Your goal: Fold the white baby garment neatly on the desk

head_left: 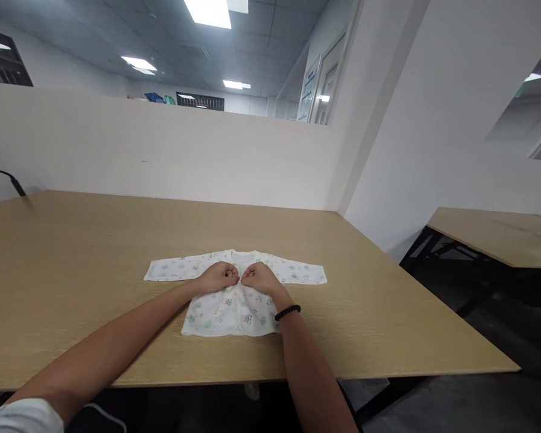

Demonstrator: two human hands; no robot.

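A small white baby shirt (228,313) with a pastel print lies spread face up on the table, its long sleeves stretched out to both sides. My left hand (217,277) and my right hand (259,278) meet at its front opening, below the neckline. Both are closed in a pinch on the fabric at the middle of the chest. The fingertips almost touch each other. Whether a button or snap sits between them is too small to make out. A black beaded bracelet (287,312) circles my right wrist.
The wooden table (365,313) ends at a near edge below the shirt and at a low white partition (184,153) behind. A white wall stands to the right, with a second table (491,234) beyond. A black cable (13,180) shows at far left.
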